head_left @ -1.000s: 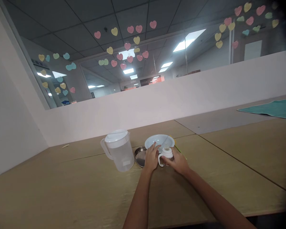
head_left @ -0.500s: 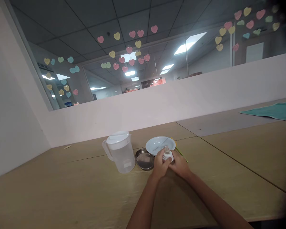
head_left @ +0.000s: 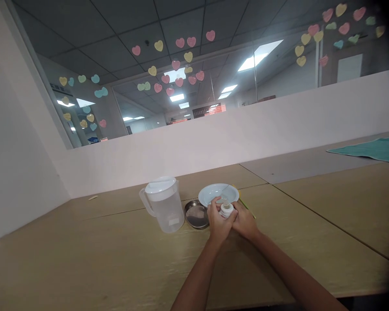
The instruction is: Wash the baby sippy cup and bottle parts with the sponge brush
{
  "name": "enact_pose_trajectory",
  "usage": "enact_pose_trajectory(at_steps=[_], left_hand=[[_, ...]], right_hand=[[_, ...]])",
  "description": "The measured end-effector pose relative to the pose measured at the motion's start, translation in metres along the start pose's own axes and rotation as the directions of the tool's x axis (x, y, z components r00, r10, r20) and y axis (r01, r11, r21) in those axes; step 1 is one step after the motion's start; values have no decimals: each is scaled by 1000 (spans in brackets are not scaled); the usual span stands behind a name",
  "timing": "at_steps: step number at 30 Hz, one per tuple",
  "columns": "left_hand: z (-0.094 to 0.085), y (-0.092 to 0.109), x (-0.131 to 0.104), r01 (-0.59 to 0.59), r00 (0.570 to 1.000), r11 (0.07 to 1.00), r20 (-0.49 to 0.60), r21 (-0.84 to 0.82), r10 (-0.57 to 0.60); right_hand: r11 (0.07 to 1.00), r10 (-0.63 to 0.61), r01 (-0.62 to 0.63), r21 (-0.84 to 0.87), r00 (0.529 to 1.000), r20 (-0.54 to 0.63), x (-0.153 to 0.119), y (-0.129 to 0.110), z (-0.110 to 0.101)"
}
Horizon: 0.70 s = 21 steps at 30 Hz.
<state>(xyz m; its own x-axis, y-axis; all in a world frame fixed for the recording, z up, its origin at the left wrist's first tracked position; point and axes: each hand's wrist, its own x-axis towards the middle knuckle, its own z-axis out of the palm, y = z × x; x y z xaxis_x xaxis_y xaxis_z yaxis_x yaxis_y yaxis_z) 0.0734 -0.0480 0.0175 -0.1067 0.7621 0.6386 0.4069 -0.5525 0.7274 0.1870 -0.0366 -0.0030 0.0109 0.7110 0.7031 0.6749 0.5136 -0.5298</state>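
Note:
Both hands meet over the table just in front of a white bowl point(head_left: 210, 194). Between them is a small white bottle-like thing point(head_left: 227, 210) with a ringed collar and a translucent tip on top; its lower part is hidden by the fingers. My left hand point(head_left: 218, 222) is closed around its left side, thumb across the front. My right hand point(head_left: 245, 222) closes on it from the right, most of its fingers out of sight. Left of the hands sits a round metal dish point(head_left: 196, 214) with something pale inside. A translucent pitcher point(head_left: 168, 211) with a white lid stands farther left.
A thin yellow-green stick point(head_left: 247, 208) lies right of the bowl. A teal cloth point(head_left: 376, 149) is spread at the far right of the wooden table point(head_left: 116, 259). Behind it runs a white wall point(head_left: 214, 142) below a window with heart-shaped notes.
The translucent tip now leans toward the bowl and looks less upright than before. My left fingers have shifted up beside it. Both hands stay in nearly the same place.

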Motion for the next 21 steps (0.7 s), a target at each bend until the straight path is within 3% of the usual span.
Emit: enact_pose_trajectory(at_steps=[5,10,12,18,21], left_hand=[[-1,-3,-1,-51,999,994,5,100,51],[-1,0,-9,-284,951,944,171,168,256],[-1,1,-13,-313,938,936,204,159,279],[-4,-2,-11,-164,985,982,-41,90,168],[-4,-5,-11,-220,975,971,35,88,218]], right_hand=[[999,9,-11,39,999,45,-1,3,2],[995,-65,61,75,997,46,-1,16,5],[998,-50,48,46,998,35,-1,19,5],[1000,-28,28,-12,1000,-11,0,16,6],[999,-38,38,-4,999,-9,0,16,7]])
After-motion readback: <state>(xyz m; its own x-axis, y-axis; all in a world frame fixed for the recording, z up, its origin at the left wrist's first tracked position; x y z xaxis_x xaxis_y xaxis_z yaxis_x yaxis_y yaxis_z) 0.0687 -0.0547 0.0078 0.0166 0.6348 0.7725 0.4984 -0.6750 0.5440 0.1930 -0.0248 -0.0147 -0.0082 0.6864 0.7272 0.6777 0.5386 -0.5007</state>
